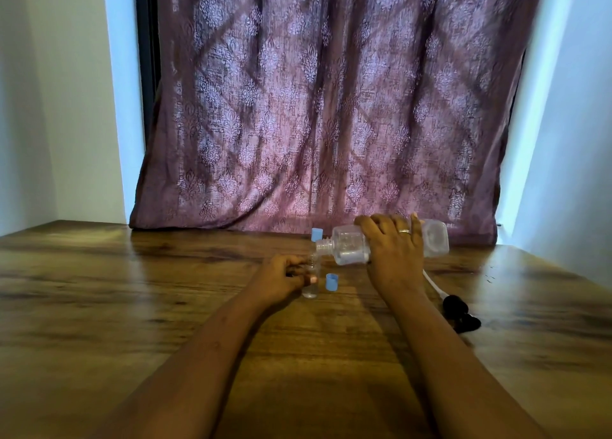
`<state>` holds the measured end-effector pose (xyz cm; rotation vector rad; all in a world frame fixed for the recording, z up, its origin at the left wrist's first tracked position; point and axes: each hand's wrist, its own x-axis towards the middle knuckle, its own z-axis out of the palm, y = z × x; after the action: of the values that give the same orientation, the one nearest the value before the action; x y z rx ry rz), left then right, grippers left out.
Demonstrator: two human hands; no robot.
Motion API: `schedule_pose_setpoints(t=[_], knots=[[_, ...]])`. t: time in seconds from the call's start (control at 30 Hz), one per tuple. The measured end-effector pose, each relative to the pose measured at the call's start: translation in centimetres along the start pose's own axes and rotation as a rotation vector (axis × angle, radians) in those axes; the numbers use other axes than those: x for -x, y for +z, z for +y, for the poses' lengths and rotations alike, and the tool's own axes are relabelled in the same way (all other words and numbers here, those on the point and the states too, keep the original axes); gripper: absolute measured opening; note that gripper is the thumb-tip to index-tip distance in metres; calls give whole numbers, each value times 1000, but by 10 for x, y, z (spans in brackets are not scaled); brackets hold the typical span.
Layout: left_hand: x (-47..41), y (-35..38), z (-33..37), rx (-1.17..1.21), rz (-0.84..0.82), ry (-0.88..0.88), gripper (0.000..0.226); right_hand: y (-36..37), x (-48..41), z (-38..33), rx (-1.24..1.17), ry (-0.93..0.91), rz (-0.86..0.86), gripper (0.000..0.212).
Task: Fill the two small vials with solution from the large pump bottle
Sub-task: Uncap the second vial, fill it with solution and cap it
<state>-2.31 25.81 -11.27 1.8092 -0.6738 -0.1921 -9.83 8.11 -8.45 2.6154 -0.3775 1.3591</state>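
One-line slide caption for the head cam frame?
Right hand tips the uncapped large bottle over a small vial held by the left hand; blue cap beside it.

Clear plastic bottle, wood-grain table, patterned cloth curtain

Light: dim daylight, filtered through the backlit curtain — its pattern glows mauve, dark diagonal bands crossing it. Cool blue-white cast on the walls. Soft sheen on the far table; faint shadows under the forearms. Pale highlights on the clear bottle. Focus soft throughout — edges bowed by the wide lens.
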Motion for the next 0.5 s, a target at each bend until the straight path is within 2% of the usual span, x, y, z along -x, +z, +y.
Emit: schedule_pose_setpoints(t=[0.13, 0.3, 0.5], knots=[[-2, 2, -2, 1, 29, 31, 32, 1, 0, 0, 6, 0, 6, 45], [-3, 1, -3, 13, 5, 28, 24, 3, 0, 1, 10, -3, 7, 42], [-2, 0, -3, 11, 4, 10, 19, 3, -1, 0, 14, 1, -3, 48]])
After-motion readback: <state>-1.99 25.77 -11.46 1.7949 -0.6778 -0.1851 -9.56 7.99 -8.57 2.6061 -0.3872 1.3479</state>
